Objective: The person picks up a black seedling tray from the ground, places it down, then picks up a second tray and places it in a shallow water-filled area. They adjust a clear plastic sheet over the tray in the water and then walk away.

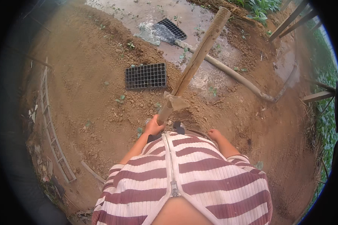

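My left hand (154,126) is closed around the lower end of a wooden post (198,56) that slants up to the right. A scrap of plastic film (177,101) is wrapped about the post just above the hand. My right hand (214,134) hangs at my right side near my waist; its fingers look curled, and whether anything is in them is not visible. A black plastic seedling tray (146,76) lies on the soil ahead, left of the post. Beyond it, water pours from a long hose (231,72) beside a second seedling tray (173,28).
Small seedlings (120,99) stand in the loose soil around me. Muddy water (186,14) covers the ground ahead. A ladder-like frame (52,132) lies at the left. Wooden poles (290,21) and a beam (318,96) jut in at the right, by green plants (326,121).
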Demonstrator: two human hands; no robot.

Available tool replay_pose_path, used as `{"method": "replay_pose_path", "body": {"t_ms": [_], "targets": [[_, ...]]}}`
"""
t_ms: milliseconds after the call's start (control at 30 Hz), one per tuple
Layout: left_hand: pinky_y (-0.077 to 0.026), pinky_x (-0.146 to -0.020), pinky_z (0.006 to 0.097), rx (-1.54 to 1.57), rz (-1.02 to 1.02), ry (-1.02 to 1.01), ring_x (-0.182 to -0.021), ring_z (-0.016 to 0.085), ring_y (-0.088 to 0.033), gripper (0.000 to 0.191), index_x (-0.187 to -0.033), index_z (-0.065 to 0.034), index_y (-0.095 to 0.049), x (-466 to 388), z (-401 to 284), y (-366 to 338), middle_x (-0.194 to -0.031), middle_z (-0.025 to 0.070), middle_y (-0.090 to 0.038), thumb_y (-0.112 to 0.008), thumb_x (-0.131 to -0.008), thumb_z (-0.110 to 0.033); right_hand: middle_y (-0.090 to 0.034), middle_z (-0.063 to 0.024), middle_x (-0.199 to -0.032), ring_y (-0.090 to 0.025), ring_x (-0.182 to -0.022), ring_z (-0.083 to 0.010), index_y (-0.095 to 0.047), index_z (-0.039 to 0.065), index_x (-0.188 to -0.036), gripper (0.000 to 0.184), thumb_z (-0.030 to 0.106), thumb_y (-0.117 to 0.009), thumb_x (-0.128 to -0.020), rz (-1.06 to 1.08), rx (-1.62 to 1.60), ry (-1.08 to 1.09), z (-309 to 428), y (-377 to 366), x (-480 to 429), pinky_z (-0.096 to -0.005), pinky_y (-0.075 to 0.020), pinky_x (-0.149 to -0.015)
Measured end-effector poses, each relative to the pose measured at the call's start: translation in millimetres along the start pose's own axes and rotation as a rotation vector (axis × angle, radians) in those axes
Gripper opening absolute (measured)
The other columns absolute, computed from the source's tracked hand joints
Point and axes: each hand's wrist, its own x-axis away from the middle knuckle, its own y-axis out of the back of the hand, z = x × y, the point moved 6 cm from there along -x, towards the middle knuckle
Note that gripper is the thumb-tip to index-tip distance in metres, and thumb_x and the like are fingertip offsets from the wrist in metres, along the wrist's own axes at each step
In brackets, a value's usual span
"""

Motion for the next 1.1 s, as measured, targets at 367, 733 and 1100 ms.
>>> {"method": "replay_pose_path", "body": {"t_ms": [367,733,1100], "targets": [[-0.044,-0.070,0.0403,-0.018,-0.008,-0.013,-0.085,0.033,-0.059,0.048,-0.109,-0.0132,-0.047,7,-8,5,-0.090,0.0153,-0.061,-0.063,-0.067,-0.031,-0.065,-0.0108,-0.078,-0.064,-0.066,-0.0196,-0.065,0.008,-0.093,0.027,0.025,-0.054,-0.075,-0.016,0.030,-0.028,12,9,1,-0.0316,-0.0492,-0.066],[-0.044,-0.068,0.0389,-0.004,-0.028,-0.048,-0.083,0.031,-0.059,0.047,-0.106,-0.0119,-0.047,4,-5,4,-0.087,0.0141,-0.060,-0.065,-0.066,-0.029,-0.064,-0.0089,-0.075,-0.063,-0.061,-0.0177,-0.064,0.007,-0.093,0.028,0.028,-0.057,-0.077,0.012,-0.046,-0.067,1,5,-5,-0.0312,-0.0489,-0.060],[-0.044,-0.067,0.0410,-0.020,0.004,-0.025,-0.082,0.032,-0.059,0.048,-0.110,-0.0130,-0.045,7,-11,9,-0.088,0.0142,-0.061,-0.062,-0.068,-0.029,-0.063,-0.0095,-0.083,-0.062,-0.070,-0.0168,-0.060,0.002,-0.100,0.028,0.020,-0.054,-0.079,0.067,-0.140,-0.047,15,7,1,-0.0298,-0.0483,-0.062]]}}
